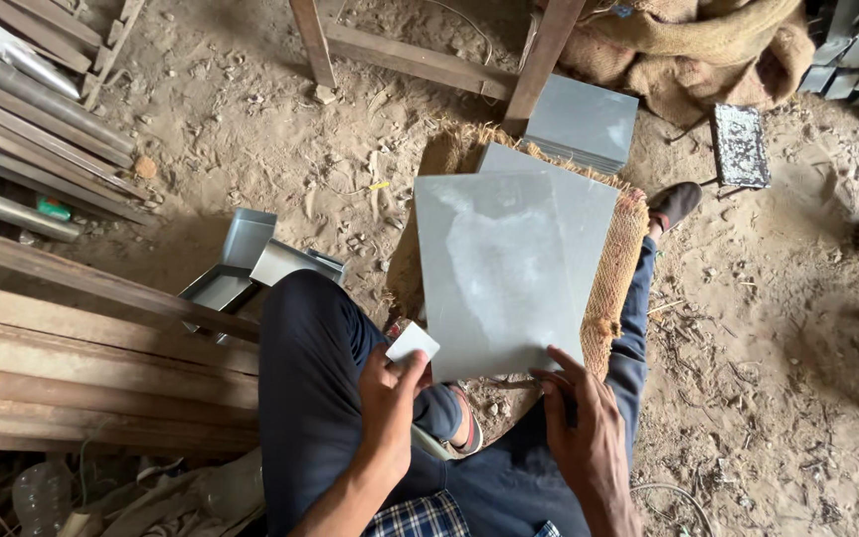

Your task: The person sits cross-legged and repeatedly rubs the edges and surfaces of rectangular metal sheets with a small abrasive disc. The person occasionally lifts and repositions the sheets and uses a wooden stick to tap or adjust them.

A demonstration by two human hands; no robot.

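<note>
My left hand (387, 398) holds a small white rectangular piece (413, 343) between thumb and fingers, just left of the near corner of a grey metal sheet (494, 273). My right hand (584, 418) grips the near edge of that sheet, which lies flat over my legs. A second grey sheet (589, 204) lies under it, on a burlap mat (618, 268).
More grey sheets (581, 121) are stacked beyond the mat. Folded sheet-metal pieces (246, 259) lie at the left beside long wooden planks (72, 338) and metal bars (22, 109). Burlap sacks (708, 45), a small dark stool (740, 144) and wooden frame legs (539, 60) stand on the sandy ground.
</note>
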